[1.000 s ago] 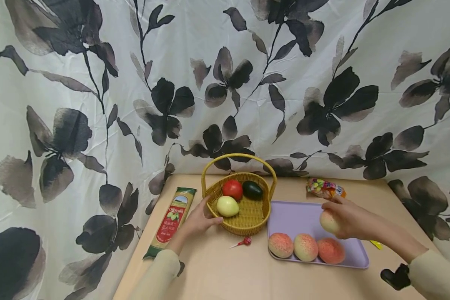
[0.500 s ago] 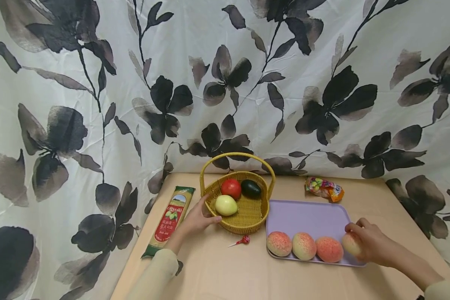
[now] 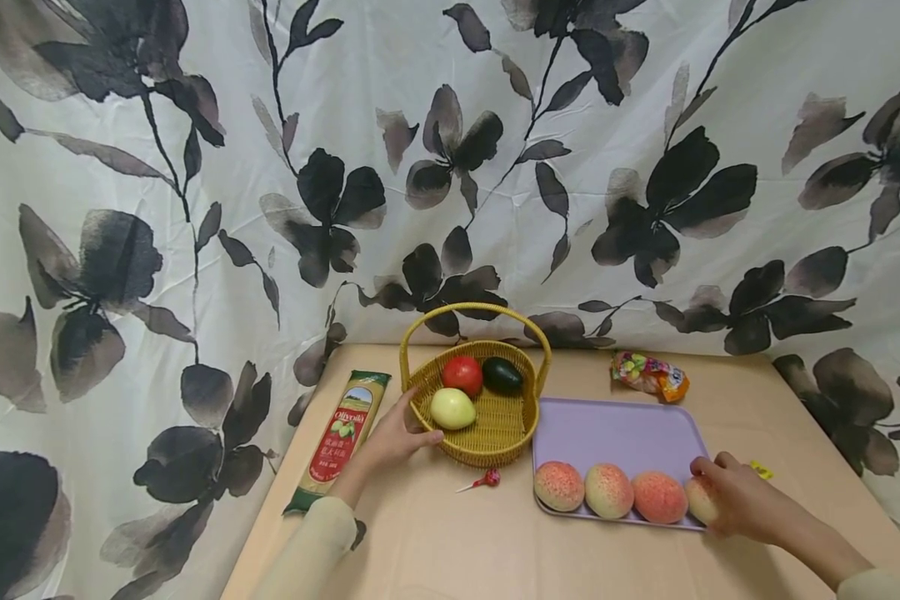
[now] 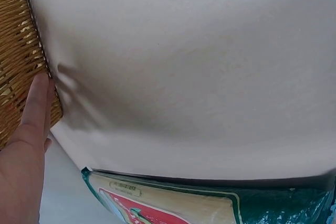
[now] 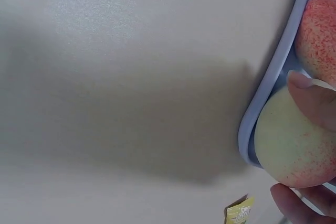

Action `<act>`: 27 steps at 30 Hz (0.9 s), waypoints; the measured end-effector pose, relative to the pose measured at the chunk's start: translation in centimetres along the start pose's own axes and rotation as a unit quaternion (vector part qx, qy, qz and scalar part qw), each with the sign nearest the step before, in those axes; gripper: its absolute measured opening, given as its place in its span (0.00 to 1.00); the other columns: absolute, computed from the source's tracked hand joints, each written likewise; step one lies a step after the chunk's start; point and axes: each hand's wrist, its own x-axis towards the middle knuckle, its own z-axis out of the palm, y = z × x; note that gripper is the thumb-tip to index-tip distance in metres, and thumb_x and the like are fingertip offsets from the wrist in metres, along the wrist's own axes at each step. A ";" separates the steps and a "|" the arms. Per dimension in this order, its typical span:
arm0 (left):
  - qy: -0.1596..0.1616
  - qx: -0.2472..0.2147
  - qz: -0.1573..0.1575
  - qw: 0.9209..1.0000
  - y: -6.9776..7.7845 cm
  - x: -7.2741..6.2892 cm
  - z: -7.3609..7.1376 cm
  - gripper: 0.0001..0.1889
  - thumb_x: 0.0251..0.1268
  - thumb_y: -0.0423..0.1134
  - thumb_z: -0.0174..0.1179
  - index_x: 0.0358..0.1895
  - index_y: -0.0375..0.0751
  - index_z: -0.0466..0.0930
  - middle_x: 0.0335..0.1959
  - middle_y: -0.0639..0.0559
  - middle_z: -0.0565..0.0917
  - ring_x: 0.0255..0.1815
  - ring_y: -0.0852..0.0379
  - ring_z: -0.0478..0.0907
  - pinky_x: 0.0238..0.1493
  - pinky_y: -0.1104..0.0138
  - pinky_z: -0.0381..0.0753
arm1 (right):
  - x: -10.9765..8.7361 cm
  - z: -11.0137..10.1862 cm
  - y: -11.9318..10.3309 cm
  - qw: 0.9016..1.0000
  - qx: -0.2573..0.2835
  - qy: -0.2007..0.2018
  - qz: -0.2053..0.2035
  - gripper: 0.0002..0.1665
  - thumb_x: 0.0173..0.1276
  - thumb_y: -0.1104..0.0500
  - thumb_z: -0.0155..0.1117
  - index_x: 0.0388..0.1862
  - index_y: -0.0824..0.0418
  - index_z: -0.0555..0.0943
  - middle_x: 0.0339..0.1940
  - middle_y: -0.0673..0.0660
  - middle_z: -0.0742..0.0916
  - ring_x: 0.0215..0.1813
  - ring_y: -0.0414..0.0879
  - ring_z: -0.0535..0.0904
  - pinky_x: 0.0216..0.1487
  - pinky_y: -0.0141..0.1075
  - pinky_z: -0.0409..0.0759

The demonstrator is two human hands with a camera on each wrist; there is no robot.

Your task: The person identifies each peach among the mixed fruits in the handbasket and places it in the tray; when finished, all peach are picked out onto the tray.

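Observation:
My left hand (image 3: 399, 435) rests against the left side of a yellow wicker basket (image 3: 504, 425); in the left wrist view its straight fingers (image 4: 35, 100) touch the woven wall. Inside the basket lie a red tomato (image 3: 462, 376), a dark green avocado (image 3: 502, 377) and a pale yellow-green fruit (image 3: 453, 409). My right hand (image 3: 750, 500) holds a pale peach (image 5: 294, 135) at the near right corner of a lilac tray (image 3: 600, 429), thumb on one side and fingers on the other. Three more peaches (image 3: 660, 497) line the tray's near edge to its left.
A green and red pasta pack (image 3: 339, 442) lies left of the basket. In front of the basket is a red lollipop (image 3: 491, 477). Behind the tray sits a colourful candy bag (image 3: 648, 377). A small yellow packet (image 3: 762, 470) lies right of the tray. A floral curtain (image 3: 450, 167) hangs behind the table.
My right hand has carried the pale peach from above the tray's right part down to its near right corner, ending the row of peaches. The left hand has stayed at the basket.

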 end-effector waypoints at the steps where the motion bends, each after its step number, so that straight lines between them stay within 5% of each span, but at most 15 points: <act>1: 0.001 0.000 -0.001 1.000 0.0 0.0 0.0 0.58 0.60 0.51 0.77 0.85 0.42 0.47 0.84 0.37 0.56 0.84 0.34 0.54 0.80 0.40 0.61 | 0.0 0.0 0.0 1.000 -0.001 0.001 0.000 0.49 0.32 0.53 0.94 0.54 0.64 0.78 0.42 0.62 0.78 0.38 0.51 0.74 0.37 0.46 0.79; 27: -0.001 0.000 0.010 1.000 0.2 0.1 -0.1 0.57 0.60 0.48 0.78 0.85 0.41 0.48 0.84 0.37 0.57 0.84 0.35 0.54 0.81 0.39 0.57 | -0.6 0.1 -0.2 0.999 -0.024 -0.009 0.029 0.55 0.33 0.46 0.93 0.60 0.62 0.77 0.47 0.65 0.79 0.42 0.56 0.76 0.33 0.49 0.81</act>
